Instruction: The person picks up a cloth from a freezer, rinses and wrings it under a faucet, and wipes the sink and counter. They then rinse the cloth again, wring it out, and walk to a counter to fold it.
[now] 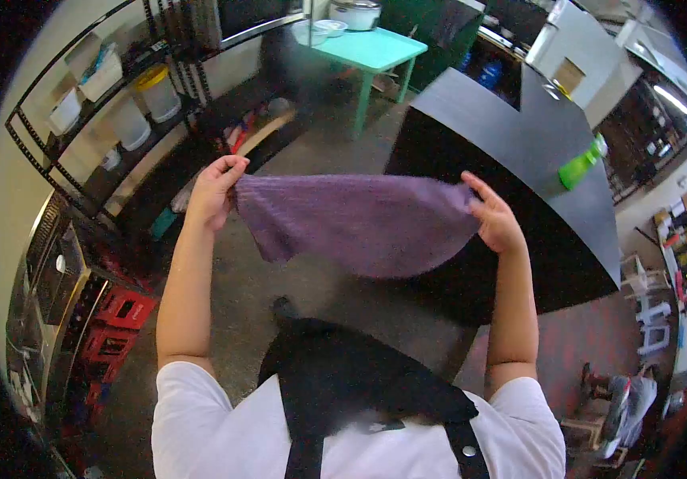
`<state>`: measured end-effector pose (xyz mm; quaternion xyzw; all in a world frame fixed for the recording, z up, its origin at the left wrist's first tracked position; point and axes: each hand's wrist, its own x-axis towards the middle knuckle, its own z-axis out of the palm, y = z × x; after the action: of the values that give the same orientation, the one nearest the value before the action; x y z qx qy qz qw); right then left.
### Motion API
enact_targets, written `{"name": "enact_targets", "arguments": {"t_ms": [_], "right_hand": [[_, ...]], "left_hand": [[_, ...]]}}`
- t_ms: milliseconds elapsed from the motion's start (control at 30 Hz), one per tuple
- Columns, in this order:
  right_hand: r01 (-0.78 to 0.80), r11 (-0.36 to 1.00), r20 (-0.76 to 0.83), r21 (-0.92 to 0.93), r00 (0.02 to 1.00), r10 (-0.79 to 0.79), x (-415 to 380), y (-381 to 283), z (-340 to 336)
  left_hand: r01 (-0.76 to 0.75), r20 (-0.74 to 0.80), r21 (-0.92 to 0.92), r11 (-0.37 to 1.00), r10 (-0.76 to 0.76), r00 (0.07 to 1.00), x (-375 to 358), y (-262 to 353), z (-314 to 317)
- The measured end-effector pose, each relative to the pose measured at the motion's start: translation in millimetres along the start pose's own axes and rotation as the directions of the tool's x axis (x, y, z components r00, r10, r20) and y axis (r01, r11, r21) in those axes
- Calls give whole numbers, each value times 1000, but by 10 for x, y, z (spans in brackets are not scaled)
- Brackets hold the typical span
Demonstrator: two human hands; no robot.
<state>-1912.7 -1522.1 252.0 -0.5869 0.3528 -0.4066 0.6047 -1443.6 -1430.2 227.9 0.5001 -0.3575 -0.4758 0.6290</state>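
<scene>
A purple cloth (pixel 359 219) hangs stretched out in mid-air in front of me, its upper edge nearly level. At its left corner my left hand (pixel 218 191) is closed, pinching the fabric between thumb and fingers. My right hand (pixel 491 214) grips the opposite corner, with the index finger extended and slightly blurred. The cloth's lower edge sags freely between the two hands, over the dark floor and in front of the black counter's side.
A black counter (pixel 511 136) to the right bears a green bottle (pixel 582 166). Behind stands a turquoise table (pixel 367 49) with a rice cooker (pixel 355 14). Shelving with white tubs (pixel 127 126) and red crates (pixel 124 307) line the left. A person (pixel 631 403) sits at lower right.
</scene>
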Motion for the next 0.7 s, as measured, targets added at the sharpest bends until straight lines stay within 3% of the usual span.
{"name": "enact_targets", "arguments": {"t_ms": [33, 133, 200, 333, 367, 433, 500, 567, 667, 700], "right_hand": [[-43, 976, 60, -216, 997, 57, 137, 41, 92], [-77, 980, 9, -182, 997, 80, 652, 96, 547], [20, 991, -79, -131, 996, -30, 1037, 219, 774], [51, 991, -147, -120, 987, -69, 1800, 299, 1338], [114, 978, -159, -176, 977, -142, 1978, 318, 1474], [158, 961, -187, -226, 961, -202, 2236, 322, 1717], [235, 922, -112, -307, 953, -280, 2502, 223, 1864], [213, 922, -115, -323, 958, -262, 2687, 155, 1901], [163, 801, -218, -577, 914, -343, 3201, 120, 1900], [141, 849, -228, -510, 929, -292, 3354, 162, 1882]], "left_hand": [[-5, -67, 14, 1000, 6, 998, 55, 79, -209], [3, -62, 88, 996, 2, 998, 293, 214, -963], [12, -72, 145, 989, -2, 997, 408, 338, -1262], [50, -45, 148, 988, -44, 998, 835, 717, -1990], [59, -47, 150, 987, -52, 998, 937, 804, -2126], [42, 118, 185, 982, -65, 991, 1158, 988, -2320], [-50, 162, 276, 960, 5, 987, 1360, 1102, -2414], [-129, 120, 389, 912, 89, 989, 1569, 1100, -2522], [-172, -2, 449, 877, 194, 981, 1928, 1029, -2573], [-156, -64, 481, 863, 212, 975, 2013, 959, -2608]]}}
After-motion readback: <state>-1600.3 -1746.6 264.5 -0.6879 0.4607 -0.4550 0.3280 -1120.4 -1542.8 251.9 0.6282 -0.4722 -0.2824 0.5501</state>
